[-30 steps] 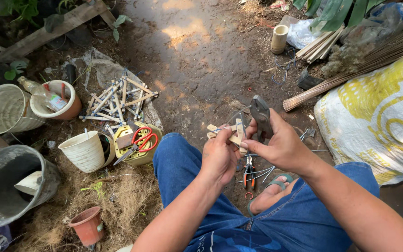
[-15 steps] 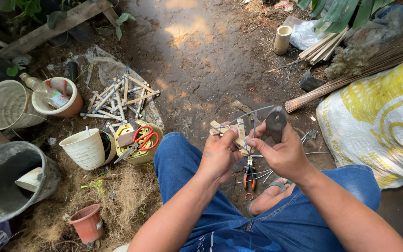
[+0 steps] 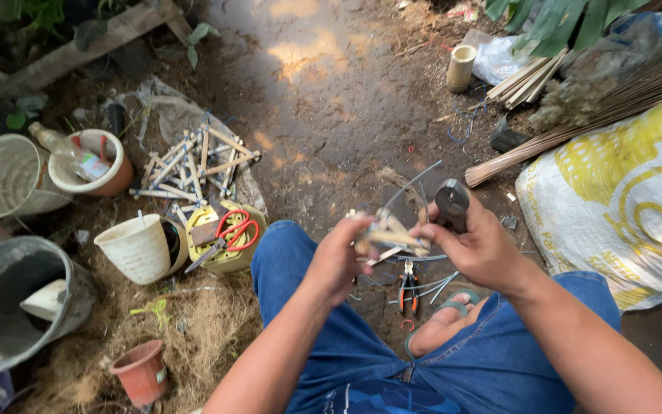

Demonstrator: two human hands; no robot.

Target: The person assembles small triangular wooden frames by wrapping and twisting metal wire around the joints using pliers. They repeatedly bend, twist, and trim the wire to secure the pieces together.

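Centrally, left hand (image 3: 339,257) fingers pinching bamboo sticks (image 3: 392,236), right hand (image 3: 480,249) clasping dark tool (image 3: 451,201), bare ground beyond.

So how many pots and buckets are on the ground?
5: grey bucket, mesh basket, terracotta bowl, white plastic pot, small terracotta pot. Others may be hidden.

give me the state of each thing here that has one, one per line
left hand: closed on the bundle of bamboo sticks
right hand: gripping the dark tool, fingers on the bundle
bundle of bamboo sticks: held off the ground, wire trailing
dark tool: held upright
pliers: lying on the ground, unheld
red-handled scissors: lying on the yellow container
white pot: upright
terracotta pot: upright
grey bucket: upright
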